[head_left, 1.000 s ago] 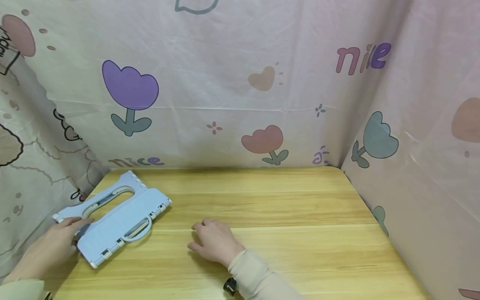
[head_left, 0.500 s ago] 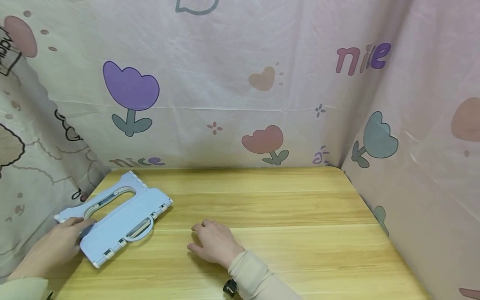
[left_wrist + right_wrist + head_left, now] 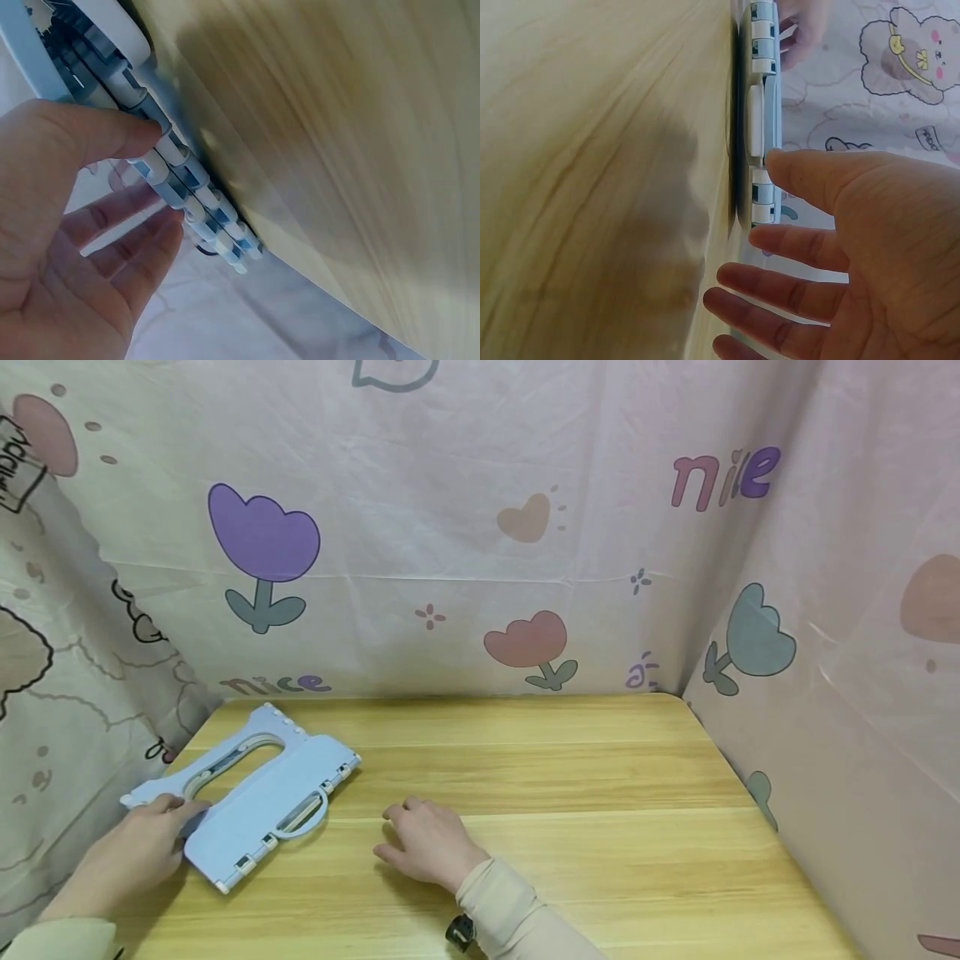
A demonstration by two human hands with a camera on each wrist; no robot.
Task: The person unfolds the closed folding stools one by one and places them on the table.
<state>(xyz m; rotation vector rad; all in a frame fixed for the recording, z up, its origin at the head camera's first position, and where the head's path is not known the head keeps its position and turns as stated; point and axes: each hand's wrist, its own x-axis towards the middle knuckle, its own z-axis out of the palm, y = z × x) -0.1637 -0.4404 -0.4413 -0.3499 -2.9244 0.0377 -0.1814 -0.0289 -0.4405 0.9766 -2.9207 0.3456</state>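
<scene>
Head view: left hand [image 3: 129, 858] pinches stool [image 3: 251, 814] at left edge of desk [image 3: 570, 777], right hand [image 3: 433, 845] relaxed; one-sided hold could tip it.

Looks like smooth, matt plastic on the folding stool [image 3: 258, 810], paler at its hinges [image 3: 268, 842]. Beneath the stool, looks like smooth, grained wood with a faint sheen on the table [image 3: 562, 777]. Behind the stool, matt, lightly creased cloth in the curtain [image 3: 420, 527]; right of the stool, wrinkled cloth in the right sleeve [image 3: 517, 910].
</scene>
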